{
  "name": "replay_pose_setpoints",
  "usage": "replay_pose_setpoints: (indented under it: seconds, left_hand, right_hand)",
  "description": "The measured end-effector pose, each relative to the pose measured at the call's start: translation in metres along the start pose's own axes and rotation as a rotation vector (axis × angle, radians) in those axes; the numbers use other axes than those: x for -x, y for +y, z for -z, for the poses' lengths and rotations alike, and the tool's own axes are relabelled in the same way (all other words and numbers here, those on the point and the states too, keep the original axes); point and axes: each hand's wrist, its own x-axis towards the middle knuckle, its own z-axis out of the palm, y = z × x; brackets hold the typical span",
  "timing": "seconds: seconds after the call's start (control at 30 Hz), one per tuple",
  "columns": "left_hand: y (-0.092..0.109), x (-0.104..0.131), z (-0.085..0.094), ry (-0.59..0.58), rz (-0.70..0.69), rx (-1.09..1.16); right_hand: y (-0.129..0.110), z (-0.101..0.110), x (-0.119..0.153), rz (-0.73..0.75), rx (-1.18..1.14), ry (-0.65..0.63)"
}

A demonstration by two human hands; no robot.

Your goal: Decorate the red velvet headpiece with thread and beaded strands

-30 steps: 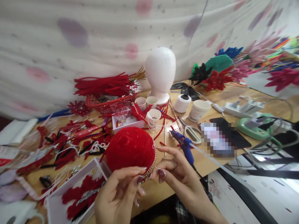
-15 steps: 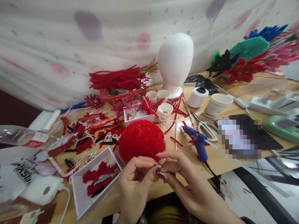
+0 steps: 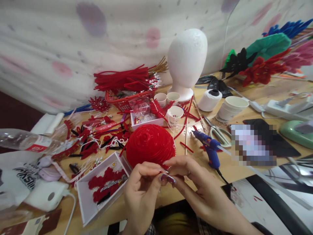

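My left hand [image 3: 141,187] and my right hand [image 3: 192,179] meet fingertip to fingertip above the front edge of the table. Both are pinched closed, and whatever sits between the fingertips is too small and covered to make out. Right behind them rests a red dome [image 3: 149,143] of coiled fuzzy stems, with a row of beads along its right side. To the left of my left hand is a white box [image 3: 83,205] holding red fuzzy pieces [image 3: 105,184] and clear beads. A blue glue gun [image 3: 210,150] lies to the right, beside scissors [image 3: 220,133].
A white foam head [image 3: 187,62] stands at the back, near a red basket [image 3: 122,101] heaped with red stems. Paper cups [image 3: 175,115], a thread cone [image 3: 209,100] and a phone [image 3: 251,143] are around. A plastic bottle [image 3: 26,140] lies at left.
My hands stay pinched together, the fingertips now slightly closer and the right fingers a little higher. The whole view has shifted slightly; the table's objects keep their places.
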Motion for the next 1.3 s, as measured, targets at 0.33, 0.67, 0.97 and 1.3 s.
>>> replay_pose_setpoints:
  seconds: [0.33, 0.67, 0.97, 1.3]
  left_hand:
    - [-0.01, 0.001, -0.002, 0.192, -0.14, 0.013]
    - [-0.004, -0.002, -0.003, 0.146, 0.126, 0.394]
    - [0.01, 0.004, -0.002, 0.037, 0.477, 0.7]
    - [0.007, 0.006, -0.001, -0.02, 0.542, 0.812]
  right_hand:
    - [0.005, -0.012, -0.005, -0.013, -0.06, 0.055]
    - [0.0, -0.014, -0.009, 0.07, -0.027, 0.128]
    - [-0.012, -0.02, -0.014, 0.094, -0.052, 0.052]
    - [-0.016, -0.021, -0.015, 0.076, -0.099, 0.058]
